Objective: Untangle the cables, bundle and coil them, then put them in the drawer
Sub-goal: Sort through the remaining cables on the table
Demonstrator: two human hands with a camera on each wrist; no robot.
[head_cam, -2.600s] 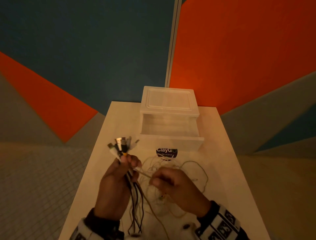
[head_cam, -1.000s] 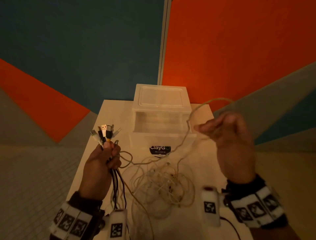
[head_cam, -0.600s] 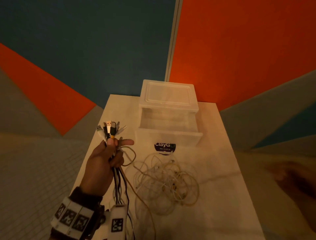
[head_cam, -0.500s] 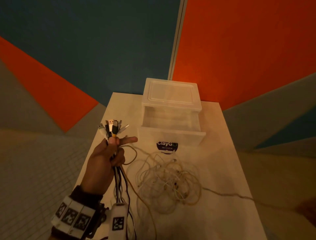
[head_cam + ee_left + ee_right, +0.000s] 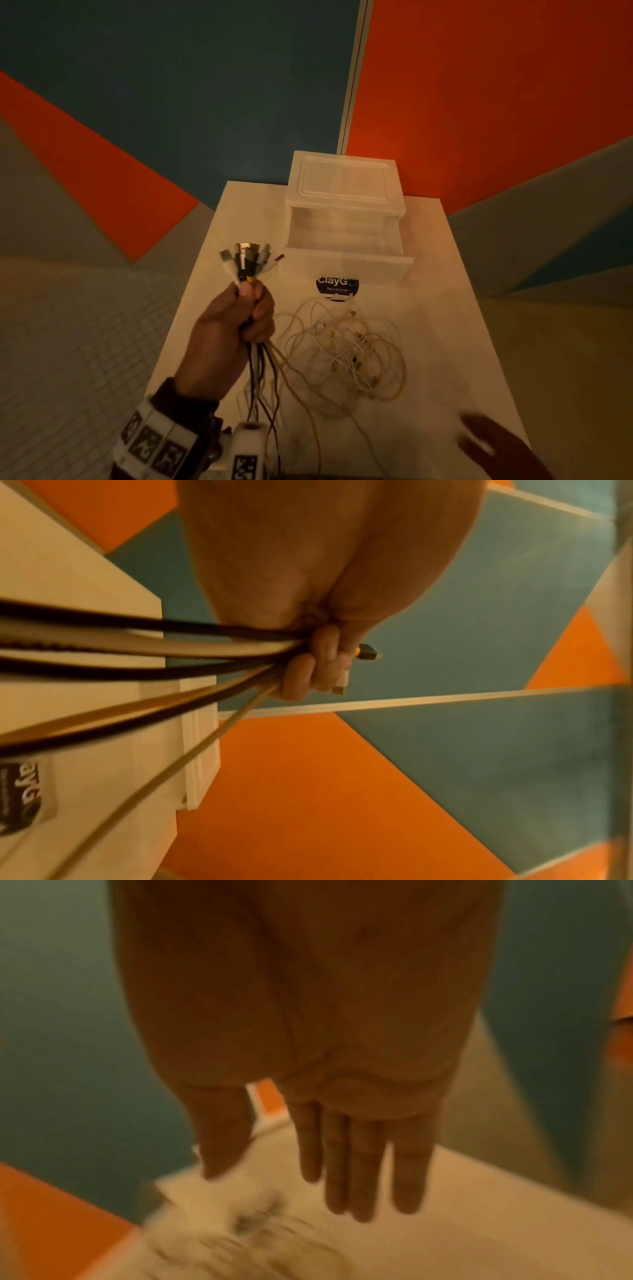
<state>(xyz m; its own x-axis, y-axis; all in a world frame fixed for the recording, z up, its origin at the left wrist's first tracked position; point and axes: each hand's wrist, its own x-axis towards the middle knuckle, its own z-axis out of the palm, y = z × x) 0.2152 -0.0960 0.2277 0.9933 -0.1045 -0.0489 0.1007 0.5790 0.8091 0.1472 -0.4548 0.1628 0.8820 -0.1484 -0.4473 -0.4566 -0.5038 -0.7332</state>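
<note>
My left hand [image 5: 239, 318] is raised over the table's left side and grips a bundle of cable ends [image 5: 248, 262], plugs fanned out above the fist. Black and pale cables [image 5: 137, 653] run down from the fist [image 5: 318, 658] toward my wrist. A loose tangle of white and yellowish cables [image 5: 352, 346] lies on the white table [image 5: 445, 308]. The translucent plastic drawer unit [image 5: 346, 192] stands at the back with its drawer [image 5: 346, 267] pulled out. My right hand [image 5: 493, 448] hovers at the near right corner, blurred, fingers [image 5: 363, 1164] straight and holding nothing.
A dark round "ClayGo" sticker [image 5: 337, 289] sits on the table before the drawer. Blue and orange wall panels rise behind. The table's left and right edges drop to the floor.
My right hand drew a cable out to the right, let it go, and has come back empty to the near right corner. The left hand keeps its grip on the plugs.
</note>
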